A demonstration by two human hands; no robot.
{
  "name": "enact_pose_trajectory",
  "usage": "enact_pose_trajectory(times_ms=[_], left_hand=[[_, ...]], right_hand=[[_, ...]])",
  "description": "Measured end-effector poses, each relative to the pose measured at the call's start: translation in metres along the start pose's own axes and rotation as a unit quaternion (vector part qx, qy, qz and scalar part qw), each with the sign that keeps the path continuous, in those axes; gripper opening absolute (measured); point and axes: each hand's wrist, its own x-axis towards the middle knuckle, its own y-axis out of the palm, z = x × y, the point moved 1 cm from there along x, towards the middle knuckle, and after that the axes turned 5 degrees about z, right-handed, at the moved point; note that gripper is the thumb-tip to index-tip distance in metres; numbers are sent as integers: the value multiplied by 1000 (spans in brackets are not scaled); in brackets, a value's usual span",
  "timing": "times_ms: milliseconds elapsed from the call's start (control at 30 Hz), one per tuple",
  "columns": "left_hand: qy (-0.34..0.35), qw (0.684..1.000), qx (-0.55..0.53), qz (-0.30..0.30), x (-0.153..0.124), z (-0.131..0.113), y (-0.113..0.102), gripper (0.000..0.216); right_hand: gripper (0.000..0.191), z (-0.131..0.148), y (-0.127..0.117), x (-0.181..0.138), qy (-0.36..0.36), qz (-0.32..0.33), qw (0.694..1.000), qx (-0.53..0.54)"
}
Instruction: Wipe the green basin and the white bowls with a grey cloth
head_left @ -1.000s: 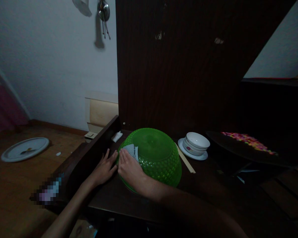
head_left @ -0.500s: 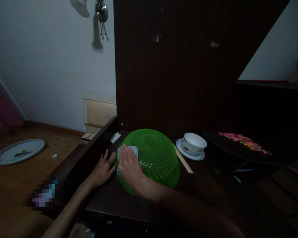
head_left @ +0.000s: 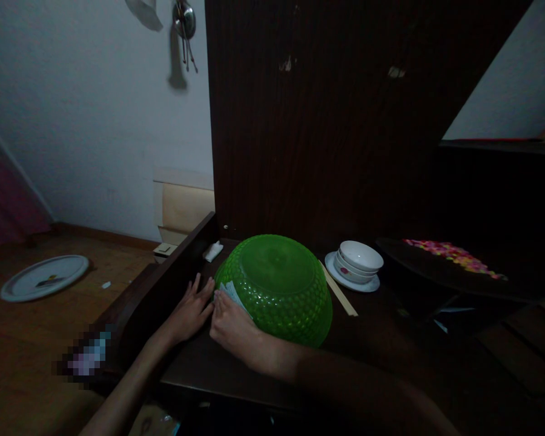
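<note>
A green plastic basin (head_left: pixel 279 284) lies upside down on a dark wooden table (head_left: pixel 218 363). My right hand (head_left: pixel 231 327) presses a small pale cloth (head_left: pixel 229 293) against the basin's lower left side, near the rim. Only a corner of the cloth shows past my fingers. My left hand (head_left: pixel 188 312) lies flat on the table just left of the basin, fingers stretched out and touching its edge.
Stacked white bowls on a saucer (head_left: pixel 356 265) and chopsticks (head_left: pixel 338 289) sit right of the basin. A small white scrap (head_left: pixel 212 251) lies by the table's raised left rail. A dark cabinet stands behind. A white tray (head_left: pixel 44 277) lies on the wooden floor.
My right hand has slid the cloth down the basin's left side, from near the top toward the rim. The left hand has stayed put.
</note>
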Motion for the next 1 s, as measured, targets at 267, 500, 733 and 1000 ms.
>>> enact_pose_trajectory(times_ms=[267,500,733,1000], left_hand=[[-7,1000,21,8,1,-6,-4,57],[-10,1000,28,0,2,-9,-3,57],[-20,999,29,18,3,-13,-7,58],[-17,998,49,25,4,-10,-5,58]], right_hand=[[27,-1,-9,-21,-46,-15,999,7],[32,-6,-15,-43,-81,-40,996,21],[30,-8,-18,-74,-81,-96,992,18],[25,-8,-9,-119,-99,-148,982,65]])
